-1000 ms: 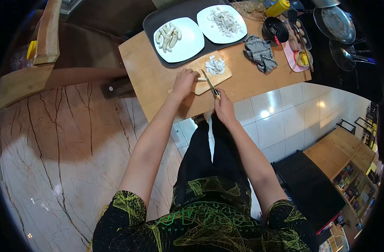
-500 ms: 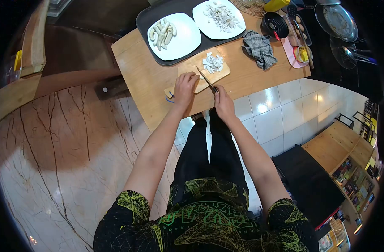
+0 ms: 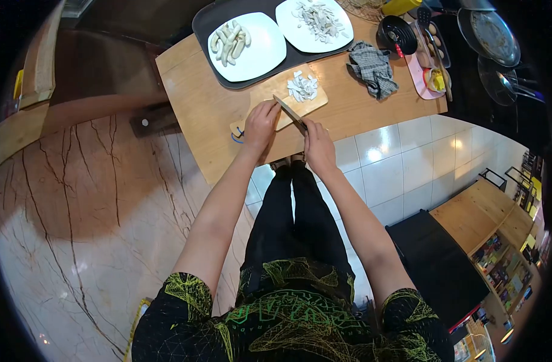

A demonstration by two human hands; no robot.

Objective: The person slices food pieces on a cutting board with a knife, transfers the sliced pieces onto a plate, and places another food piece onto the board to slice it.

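My right hand (image 3: 318,145) grips the handle of a knife (image 3: 290,111), whose blade points up and left over the wooden cutting board (image 3: 312,107). At the board's left part, my left hand (image 3: 262,125) has its fingers bent and pressed together beside the knife tip; whatever they hold is hidden. A small heap of white slices (image 3: 302,87) lies on the board to the right of the blade. Beyond the board, one white plate (image 3: 263,59) carries several pale, finger-shaped pieces (image 3: 231,43), and another white plate (image 3: 288,36) carries a pile of slices (image 3: 320,22).
Both plates stand on a dark tray (image 3: 228,83) on the wooden table (image 3: 194,108). Rightward lie a checked cloth (image 3: 372,71), a black bowl (image 3: 396,35), a pink board (image 3: 417,78) and eggs (image 3: 434,41). Pans (image 3: 490,36) are at the far right.
The view has shifted slightly, so the table sits a little further left. The knife and my left hand have come closer together, with the blade tip now beside my left fingers.
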